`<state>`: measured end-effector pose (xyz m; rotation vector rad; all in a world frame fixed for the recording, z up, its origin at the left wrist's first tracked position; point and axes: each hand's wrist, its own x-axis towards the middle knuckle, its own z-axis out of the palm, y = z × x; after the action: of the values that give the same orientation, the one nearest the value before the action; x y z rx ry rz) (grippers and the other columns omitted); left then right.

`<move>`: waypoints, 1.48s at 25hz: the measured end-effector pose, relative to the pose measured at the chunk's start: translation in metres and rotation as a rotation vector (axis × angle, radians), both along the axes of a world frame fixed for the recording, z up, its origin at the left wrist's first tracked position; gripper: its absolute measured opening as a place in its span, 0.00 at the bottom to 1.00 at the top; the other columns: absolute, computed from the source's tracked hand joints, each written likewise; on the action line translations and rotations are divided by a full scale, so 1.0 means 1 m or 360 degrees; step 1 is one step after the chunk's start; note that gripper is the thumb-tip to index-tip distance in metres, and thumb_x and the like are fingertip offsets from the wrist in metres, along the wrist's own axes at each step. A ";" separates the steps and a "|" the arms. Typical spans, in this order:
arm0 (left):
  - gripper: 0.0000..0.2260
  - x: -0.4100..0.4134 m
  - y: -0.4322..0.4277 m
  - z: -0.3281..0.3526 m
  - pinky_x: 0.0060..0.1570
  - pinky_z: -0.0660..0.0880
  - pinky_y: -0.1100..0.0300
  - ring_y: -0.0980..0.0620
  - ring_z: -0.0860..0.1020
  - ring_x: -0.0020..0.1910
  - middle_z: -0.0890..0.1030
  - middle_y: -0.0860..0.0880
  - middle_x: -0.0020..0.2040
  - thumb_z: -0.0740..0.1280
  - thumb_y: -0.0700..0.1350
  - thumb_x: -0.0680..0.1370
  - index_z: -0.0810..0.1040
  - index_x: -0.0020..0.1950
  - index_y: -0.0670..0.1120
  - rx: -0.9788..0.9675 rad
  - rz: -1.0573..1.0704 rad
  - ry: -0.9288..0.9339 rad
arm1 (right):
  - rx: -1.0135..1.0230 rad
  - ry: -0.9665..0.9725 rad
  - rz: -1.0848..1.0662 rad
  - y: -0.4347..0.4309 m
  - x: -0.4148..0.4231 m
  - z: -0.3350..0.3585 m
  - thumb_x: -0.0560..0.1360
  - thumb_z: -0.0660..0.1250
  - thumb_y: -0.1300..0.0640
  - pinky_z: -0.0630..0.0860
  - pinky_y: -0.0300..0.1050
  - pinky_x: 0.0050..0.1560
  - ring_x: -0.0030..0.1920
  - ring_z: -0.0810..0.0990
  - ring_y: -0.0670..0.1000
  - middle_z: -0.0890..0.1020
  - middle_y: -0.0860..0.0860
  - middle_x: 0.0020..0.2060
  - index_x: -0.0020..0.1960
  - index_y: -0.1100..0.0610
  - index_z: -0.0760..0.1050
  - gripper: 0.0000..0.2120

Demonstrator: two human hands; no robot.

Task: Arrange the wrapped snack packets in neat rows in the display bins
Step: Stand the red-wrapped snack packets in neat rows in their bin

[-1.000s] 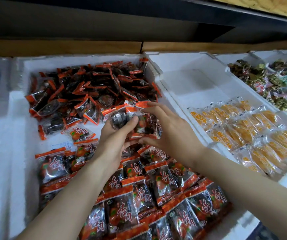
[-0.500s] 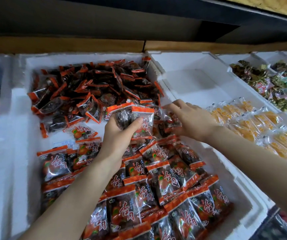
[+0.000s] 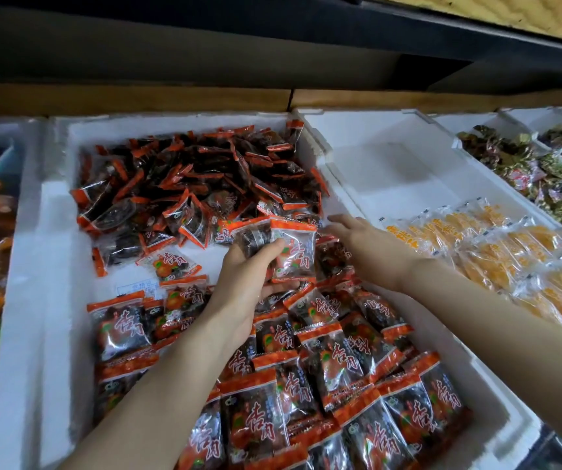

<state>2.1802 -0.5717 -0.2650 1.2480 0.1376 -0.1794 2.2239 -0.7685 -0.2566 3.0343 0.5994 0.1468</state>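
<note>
Foam bin (image 3: 28,300): near half in neat rows (image 3: 323,385), loose pile (image 3: 198,178) at far end unsorted. Left hand (image 3: 249,279) grips packets (image 3: 293,252) mid-bin; right hand (image 3: 361,239), fingers straight, beside pile.

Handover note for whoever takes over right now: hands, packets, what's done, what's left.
Left hand: grips a small stack of red packets above the middle of the white foam bin.
Right hand: open and empty, fingers stretched toward the right edge of the loose pile.
Done: overlapping rows fill the bin's near half.
Left: place the held stack, then sort the loose pile at the back into rows.
</note>
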 end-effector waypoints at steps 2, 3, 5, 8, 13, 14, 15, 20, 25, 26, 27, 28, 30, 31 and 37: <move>0.04 0.000 0.000 0.000 0.37 0.81 0.57 0.54 0.80 0.42 0.79 0.47 0.48 0.67 0.41 0.78 0.73 0.51 0.46 -0.0021 0.0011 -0.0006 | 0.1035 0.0190 -0.0146 0.018 -0.019 0.005 0.78 0.62 0.63 0.74 0.44 0.56 0.56 0.77 0.52 0.74 0.50 0.62 0.69 0.52 0.65 0.21; 0.06 -0.001 0.000 0.001 0.36 0.80 0.58 0.54 0.82 0.42 0.81 0.47 0.50 0.67 0.41 0.78 0.73 0.53 0.45 -0.0010 0.0002 -0.0021 | 0.1474 0.0345 -0.0168 0.029 -0.028 0.006 0.78 0.63 0.58 0.77 0.47 0.54 0.52 0.79 0.51 0.76 0.50 0.58 0.66 0.51 0.66 0.17; 0.09 -0.003 0.000 0.001 0.35 0.79 0.60 0.54 0.83 0.44 0.82 0.47 0.52 0.66 0.42 0.79 0.73 0.58 0.45 0.0073 -0.0046 -0.0083 | 0.1814 0.0529 -0.0197 0.041 -0.039 0.003 0.75 0.66 0.55 0.79 0.49 0.51 0.49 0.81 0.51 0.78 0.54 0.55 0.63 0.51 0.67 0.17; 0.04 -0.005 -0.001 0.004 0.41 0.76 0.62 0.53 0.83 0.37 0.81 0.52 0.53 0.62 0.48 0.81 0.70 0.55 0.52 0.0185 -0.0037 -0.0072 | 0.1910 0.0514 -0.0301 0.037 -0.030 0.006 0.75 0.66 0.60 0.79 0.42 0.45 0.44 0.82 0.49 0.81 0.55 0.50 0.60 0.56 0.67 0.16; 0.05 0.001 0.004 0.005 0.62 0.73 0.49 0.52 0.81 0.29 0.73 0.56 0.57 0.58 0.48 0.83 0.70 0.57 0.52 0.0185 0.0133 0.0023 | 0.0960 0.0190 -0.0408 0.021 0.010 -0.009 0.79 0.61 0.60 0.67 0.37 0.40 0.43 0.76 0.49 0.80 0.55 0.49 0.62 0.57 0.69 0.12; 0.06 0.001 0.004 0.005 0.60 0.74 0.50 0.53 0.81 0.32 0.73 0.57 0.55 0.58 0.48 0.83 0.71 0.58 0.50 0.0196 0.0118 0.0013 | 0.0793 0.0262 -0.0361 0.020 0.014 -0.015 0.79 0.62 0.60 0.68 0.39 0.44 0.47 0.77 0.51 0.80 0.56 0.52 0.63 0.58 0.69 0.13; 0.09 0.001 0.005 0.004 0.56 0.77 0.52 0.54 0.81 0.37 0.75 0.56 0.54 0.59 0.47 0.82 0.73 0.61 0.48 0.0205 0.0098 -0.0012 | 0.0670 0.0332 -0.0327 0.020 0.017 -0.020 0.78 0.62 0.60 0.70 0.41 0.50 0.52 0.77 0.54 0.79 0.57 0.55 0.65 0.58 0.69 0.15; 0.10 0.002 0.007 -0.002 0.38 0.81 0.62 0.53 0.80 0.54 0.81 0.47 0.56 0.64 0.41 0.80 0.78 0.60 0.43 0.0283 -0.0037 -0.0119 | 0.0751 -0.0002 -0.0152 0.023 0.005 -0.016 0.78 0.62 0.58 0.68 0.45 0.62 0.59 0.74 0.54 0.73 0.54 0.60 0.67 0.55 0.70 0.17; 0.11 -0.001 0.003 -0.003 0.41 0.81 0.60 0.59 0.82 0.43 0.81 0.50 0.50 0.65 0.41 0.79 0.72 0.61 0.46 0.0442 -0.0159 -0.0249 | 0.1776 0.0495 -0.0075 0.045 -0.035 0.002 0.77 0.65 0.56 0.78 0.46 0.48 0.45 0.82 0.50 0.81 0.52 0.47 0.53 0.53 0.74 0.06; 0.10 -0.001 0.002 -0.005 0.46 0.81 0.59 0.57 0.82 0.46 0.80 0.50 0.52 0.64 0.41 0.79 0.72 0.60 0.48 0.0498 -0.0175 -0.0271 | 0.1731 0.0411 -0.0047 0.044 -0.037 0.001 0.75 0.68 0.57 0.79 0.46 0.45 0.43 0.82 0.50 0.82 0.51 0.44 0.51 0.53 0.74 0.06; 0.09 0.000 0.001 -0.006 0.50 0.80 0.57 0.55 0.81 0.49 0.80 0.50 0.53 0.64 0.41 0.80 0.73 0.59 0.50 0.0528 -0.0163 -0.0270 | 0.1678 0.0246 -0.0028 0.042 -0.040 0.002 0.74 0.70 0.57 0.78 0.45 0.42 0.41 0.82 0.49 0.82 0.50 0.42 0.48 0.53 0.75 0.05; 0.09 0.001 0.001 -0.006 0.52 0.79 0.57 0.53 0.80 0.50 0.79 0.49 0.55 0.63 0.41 0.80 0.74 0.59 0.49 0.0480 -0.0135 -0.0227 | 0.1610 0.0052 0.0012 0.040 -0.042 0.003 0.73 0.70 0.57 0.77 0.42 0.41 0.40 0.81 0.46 0.82 0.48 0.41 0.46 0.53 0.74 0.05; 0.10 0.003 0.001 -0.002 0.49 0.79 0.57 0.50 0.81 0.46 0.81 0.45 0.55 0.59 0.43 0.83 0.75 0.61 0.43 0.0163 -0.0153 -0.0080 | 0.1256 -0.0382 0.0241 0.032 -0.046 -0.001 0.73 0.68 0.55 0.76 0.43 0.41 0.43 0.79 0.47 0.80 0.49 0.43 0.45 0.55 0.75 0.04; 0.13 0.003 0.002 0.001 0.48 0.79 0.57 0.50 0.81 0.44 0.83 0.45 0.53 0.56 0.46 0.83 0.76 0.60 0.42 0.0008 -0.0197 -0.0037 | 0.0998 -0.0556 0.0370 0.028 -0.046 -0.005 0.73 0.67 0.54 0.77 0.45 0.41 0.45 0.79 0.49 0.80 0.50 0.45 0.45 0.56 0.75 0.05; 0.14 0.002 0.005 -0.003 0.65 0.64 0.54 0.55 0.73 0.61 0.77 0.54 0.61 0.65 0.42 0.79 0.73 0.64 0.53 0.0284 -0.0174 -0.0199 | 0.0873 -0.0271 0.0485 0.017 -0.054 -0.019 0.76 0.64 0.52 0.75 0.42 0.52 0.55 0.75 0.42 0.72 0.47 0.57 0.58 0.54 0.73 0.12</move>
<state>2.1826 -0.5664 -0.2682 1.4421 -0.0238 -0.1859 2.1701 -0.7514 -0.2755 3.3498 1.1720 0.6773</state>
